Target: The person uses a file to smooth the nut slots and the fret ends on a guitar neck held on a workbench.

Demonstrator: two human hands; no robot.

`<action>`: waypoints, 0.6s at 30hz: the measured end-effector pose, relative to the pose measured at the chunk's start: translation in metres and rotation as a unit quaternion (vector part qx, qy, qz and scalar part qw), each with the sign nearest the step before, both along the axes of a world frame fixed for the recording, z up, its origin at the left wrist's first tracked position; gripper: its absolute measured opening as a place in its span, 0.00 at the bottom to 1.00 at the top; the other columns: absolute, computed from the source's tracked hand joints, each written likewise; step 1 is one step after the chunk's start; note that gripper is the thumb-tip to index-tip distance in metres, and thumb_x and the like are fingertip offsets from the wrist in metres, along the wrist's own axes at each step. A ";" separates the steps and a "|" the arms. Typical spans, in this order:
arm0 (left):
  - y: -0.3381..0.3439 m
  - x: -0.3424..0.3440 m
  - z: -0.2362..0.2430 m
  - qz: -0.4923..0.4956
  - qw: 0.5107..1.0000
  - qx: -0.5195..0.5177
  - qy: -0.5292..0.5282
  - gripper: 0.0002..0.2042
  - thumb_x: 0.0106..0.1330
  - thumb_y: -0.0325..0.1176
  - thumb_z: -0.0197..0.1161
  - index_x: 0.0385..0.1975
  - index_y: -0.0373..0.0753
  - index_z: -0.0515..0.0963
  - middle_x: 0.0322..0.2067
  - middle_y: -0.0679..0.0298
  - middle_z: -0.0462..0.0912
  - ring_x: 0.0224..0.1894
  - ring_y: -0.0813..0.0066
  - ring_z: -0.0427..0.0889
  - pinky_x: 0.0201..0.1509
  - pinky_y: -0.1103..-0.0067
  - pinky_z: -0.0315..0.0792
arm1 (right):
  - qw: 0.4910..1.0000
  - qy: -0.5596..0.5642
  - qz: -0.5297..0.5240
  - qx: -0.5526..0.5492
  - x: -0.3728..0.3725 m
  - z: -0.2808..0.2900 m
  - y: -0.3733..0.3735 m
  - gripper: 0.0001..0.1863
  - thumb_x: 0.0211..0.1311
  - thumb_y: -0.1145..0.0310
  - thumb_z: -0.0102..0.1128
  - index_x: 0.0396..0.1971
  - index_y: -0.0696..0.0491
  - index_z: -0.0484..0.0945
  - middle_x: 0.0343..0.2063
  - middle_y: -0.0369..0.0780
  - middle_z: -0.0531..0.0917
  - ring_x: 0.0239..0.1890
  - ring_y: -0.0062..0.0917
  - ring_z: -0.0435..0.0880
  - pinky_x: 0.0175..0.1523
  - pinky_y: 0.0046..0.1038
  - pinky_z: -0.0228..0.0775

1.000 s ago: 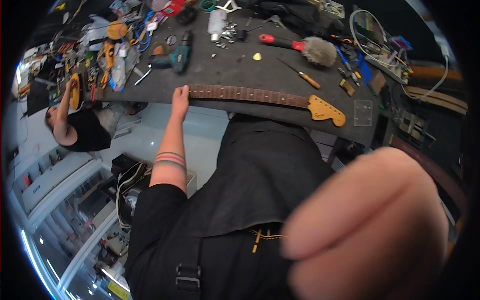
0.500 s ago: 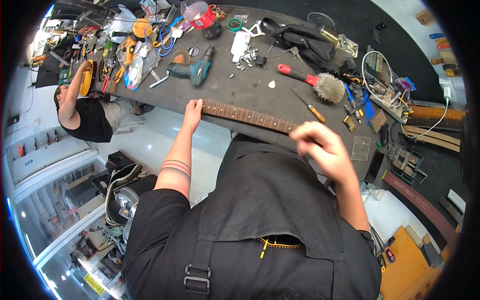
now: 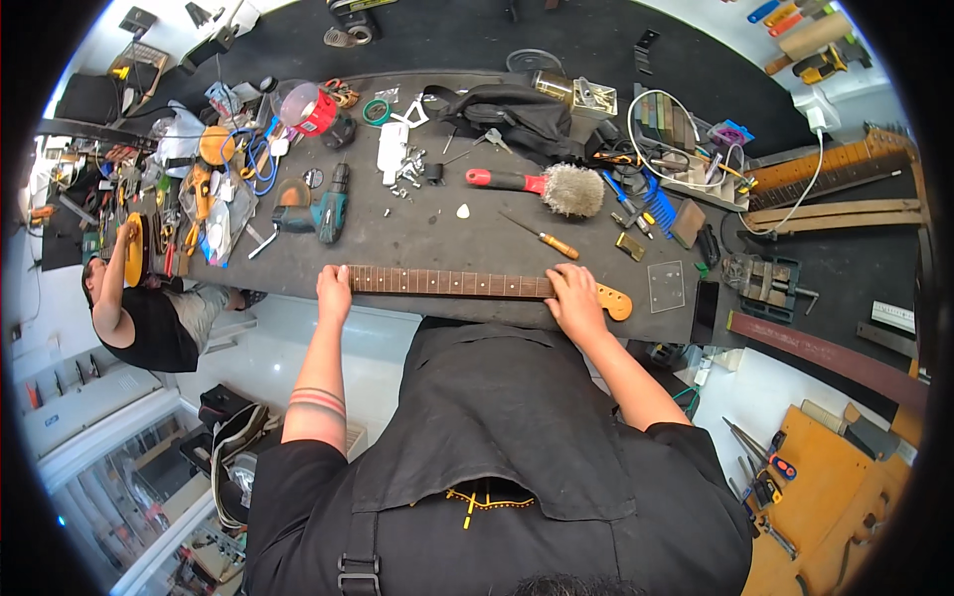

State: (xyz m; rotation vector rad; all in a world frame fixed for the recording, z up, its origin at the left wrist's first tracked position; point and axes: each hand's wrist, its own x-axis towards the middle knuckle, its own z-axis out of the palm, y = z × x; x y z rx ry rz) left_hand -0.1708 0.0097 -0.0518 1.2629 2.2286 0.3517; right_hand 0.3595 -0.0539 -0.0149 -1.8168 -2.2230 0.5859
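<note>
A guitar neck (image 3: 447, 284) with a dark fretboard and pale dot inlays lies lengthwise along the near edge of the workbench, frets up. My left hand (image 3: 335, 290) is closed around its left end. Near the other end, my right hand (image 3: 574, 298) grips the neck from above, just short of the light wood headstock (image 3: 615, 303) with its tuner holes. The fingers of that hand hide the last part of the fretboard, and the underside of the neck is out of sight.
Beyond the neck lie a teal cordless drill (image 3: 326, 214), a red-handled round brush (image 3: 570, 190), a wooden-handled pointed tool (image 3: 556, 244) and a white pick-shaped piece (image 3: 463, 211). A clear plate (image 3: 667, 287) and a small vise (image 3: 763, 285) sit right. Another person (image 3: 149, 323) works at far left.
My right hand, raised and blurred before, has come down onto the neck beside the headstock, which now shows. The neck lies more level, and the whole view has shifted. My left hand keeps its hold.
</note>
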 end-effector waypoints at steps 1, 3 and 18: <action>-0.001 0.021 0.009 -0.068 0.984 0.028 0.164 0.17 0.84 0.43 0.65 0.59 0.36 0.83 0.60 0.54 0.85 0.65 0.51 0.81 0.67 0.53 0.75 | 0.999 0.022 0.030 0.008 -0.004 0.000 0.003 0.34 0.62 0.67 0.82 0.69 0.51 0.81 0.65 0.46 0.80 0.75 0.47 0.75 0.84 0.51 0.63; -0.002 0.054 0.022 -0.196 0.956 0.134 0.170 0.18 0.75 0.38 0.72 0.61 0.42 0.83 0.63 0.58 0.83 0.68 0.53 0.79 0.71 0.49 0.70 | 0.998 0.037 0.041 0.029 -0.020 0.000 0.012 0.34 0.62 0.66 0.82 0.68 0.52 0.81 0.60 0.45 0.81 0.70 0.45 0.78 0.81 0.50 0.66; -0.011 0.176 0.051 -0.525 0.836 0.140 0.073 0.29 0.68 0.39 0.79 0.68 0.42 0.81 0.57 0.62 0.84 0.64 0.58 0.81 0.73 0.57 0.70 | 0.994 0.075 0.057 0.055 -0.020 -0.002 0.007 0.27 0.66 0.61 0.80 0.65 0.48 0.85 0.55 0.39 0.84 0.64 0.39 0.81 0.74 0.45 0.69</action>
